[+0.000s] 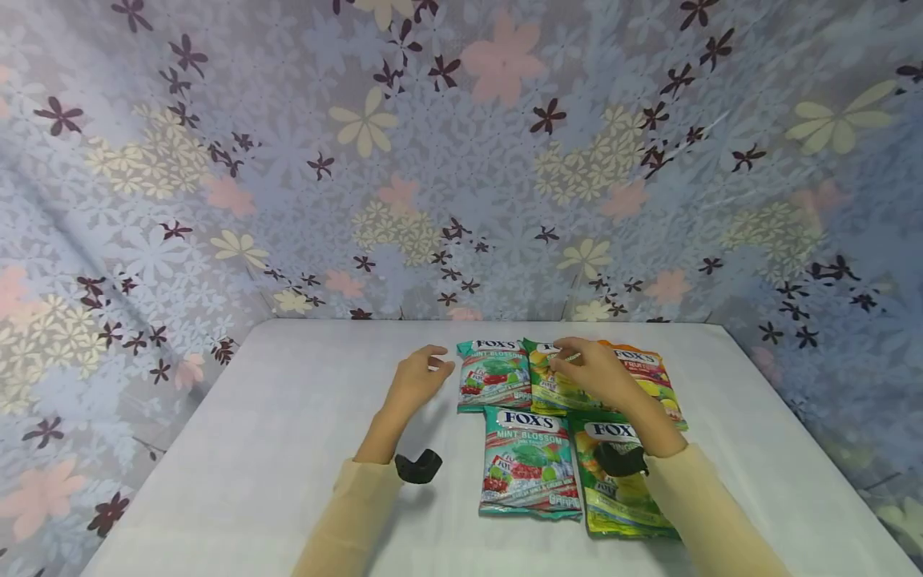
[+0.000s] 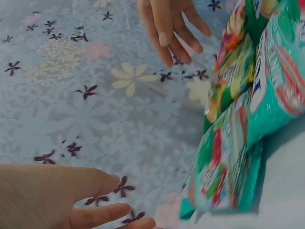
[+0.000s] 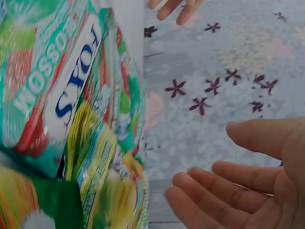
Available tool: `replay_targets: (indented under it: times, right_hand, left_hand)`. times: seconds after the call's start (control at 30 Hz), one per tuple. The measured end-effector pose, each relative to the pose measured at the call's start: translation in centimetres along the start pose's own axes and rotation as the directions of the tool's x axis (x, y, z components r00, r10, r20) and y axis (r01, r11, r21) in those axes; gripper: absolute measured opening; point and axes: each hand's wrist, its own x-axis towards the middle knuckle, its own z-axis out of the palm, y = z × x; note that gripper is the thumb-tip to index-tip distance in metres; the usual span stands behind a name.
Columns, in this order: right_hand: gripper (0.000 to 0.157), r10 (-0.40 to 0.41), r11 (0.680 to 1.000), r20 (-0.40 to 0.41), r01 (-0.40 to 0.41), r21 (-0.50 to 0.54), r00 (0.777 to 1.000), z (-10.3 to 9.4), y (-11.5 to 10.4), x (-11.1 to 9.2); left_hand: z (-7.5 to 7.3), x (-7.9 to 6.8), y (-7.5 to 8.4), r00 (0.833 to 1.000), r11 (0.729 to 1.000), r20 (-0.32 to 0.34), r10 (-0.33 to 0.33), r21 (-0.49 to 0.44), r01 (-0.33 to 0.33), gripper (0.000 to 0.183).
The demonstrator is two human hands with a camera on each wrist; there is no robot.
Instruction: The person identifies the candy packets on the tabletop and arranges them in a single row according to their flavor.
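Several Fox's candy bags lie in two rows. In the back row of the head view are a teal Mint Blossom bag, a green-and-yellow bag and an orange Fruits bag. In front lie another teal Mint Blossom bag and a green bag. My left hand, fingers loosely bent, hovers left of the back teal bag and holds nothing. Above the back green-and-yellow bag is my right hand, partly covering it. The right wrist view shows this hand with fingers spread and nothing in them.
The bags lie on a white table. A flower-patterned cloth rises behind the table and along both sides. Black wrist mounts sit on both forearms, the right one overlapping the front green bag in the head view.
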Motion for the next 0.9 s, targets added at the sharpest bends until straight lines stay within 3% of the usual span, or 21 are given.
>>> replay_targets:
  times: [0.13,0.4,0.53,0.7,0.9]
  right_hand:
    - [0.053,0.046,0.999,0.062,-0.046,-0.004,0.997,0.1,0.9,0.2]
    - [0.052,0.149,0.986,0.065,-0.143,-0.085,0.987,-0.3,2.1,0.6]
    - [0.05,0.182,0.978,0.057,-0.175,-0.115,0.982,-0.3,2.6,0.8]
    - [0.053,0.218,0.967,0.072,-0.206,-0.15,0.973,-0.3,3.2,1.0]
    - [0.054,0.276,0.949,0.096,-0.256,-0.185,0.956,-0.2,3.6,0.8]
  left_hand:
    - [1.8,0.8,0.3,0.999,1.0,0.048,0.016,-0.028,-0.015,0.035]
    - [5.8,2.6,3.2,0.984,0.996,0.178,-0.002,-0.087,0.018,0.034]
    - [7.5,3.4,4.4,0.983,0.999,0.184,0.0,-0.035,0.007,0.031]
    - [9.1,3.7,5.6,0.979,0.998,0.203,-0.027,-0.052,0.038,0.032]
    - [10.8,3.8,6.1,0.969,0.997,0.238,-0.062,-0.021,0.069,0.036]
